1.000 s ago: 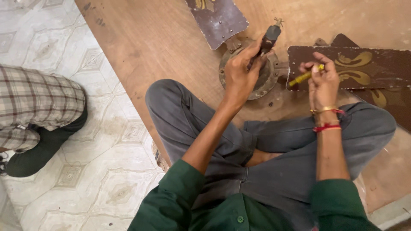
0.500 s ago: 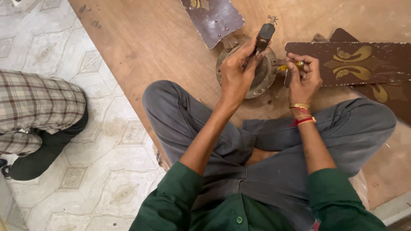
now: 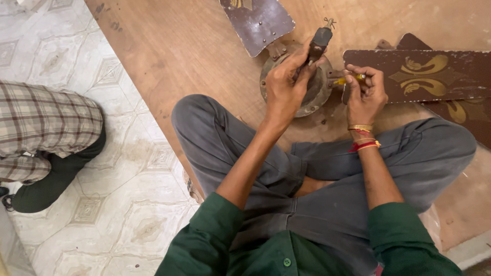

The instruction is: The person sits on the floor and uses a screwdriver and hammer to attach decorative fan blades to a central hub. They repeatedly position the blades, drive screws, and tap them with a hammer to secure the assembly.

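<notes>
motor hub (image 3: 307, 89) btwn blades, on board (image 3: 194, 46)

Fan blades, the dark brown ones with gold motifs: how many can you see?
3. One dark brown fan blade at top centre, one right of the right hand, one mostly hidden beneath it. Others may lie outside the picture.

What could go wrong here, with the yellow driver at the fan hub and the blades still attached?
1. The right hand works a yellow-handled screwdriver sideways at the round fan hub; a slip could likely jab the left hand, which grips the dark centre rod close by.
2. The brown blade lies loose beside the hub; freed, it may shift against the knee.
3. Small screws could roll off the wooden board onto the tiles.
</notes>
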